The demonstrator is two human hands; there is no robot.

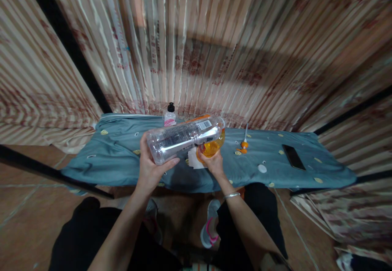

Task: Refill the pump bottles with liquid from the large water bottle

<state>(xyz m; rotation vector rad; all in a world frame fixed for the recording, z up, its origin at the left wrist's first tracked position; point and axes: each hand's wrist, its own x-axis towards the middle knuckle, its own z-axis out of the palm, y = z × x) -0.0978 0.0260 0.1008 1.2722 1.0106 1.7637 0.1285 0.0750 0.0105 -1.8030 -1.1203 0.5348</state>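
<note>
Cradling the base end of a clear bottle (183, 138), the left hand (153, 163) has its fingers wrapped round the plastic and thumb along the near side. The bottle lies almost on its side above the counter (116, 169), neck toward the right. Behind it stands a small black-capped bottle (170, 118). Below, white paper (194, 158) lies by the right hand (212, 163), which grasps an amber bottle (218, 143) from the near side, under the clear one's neck. Whether the two mouths meet is hidden.

The step looks like pouring or draining one bottle into the other. To do it well, I would hold the amber bottle upright and steady, line up the openings, then raise the clear base slowly, without squeezing, keeping the paper underneath for drips.

Farther right lie an orange pump head (244, 145), a white disc (261, 168) and a dark phone (293, 156).
</note>
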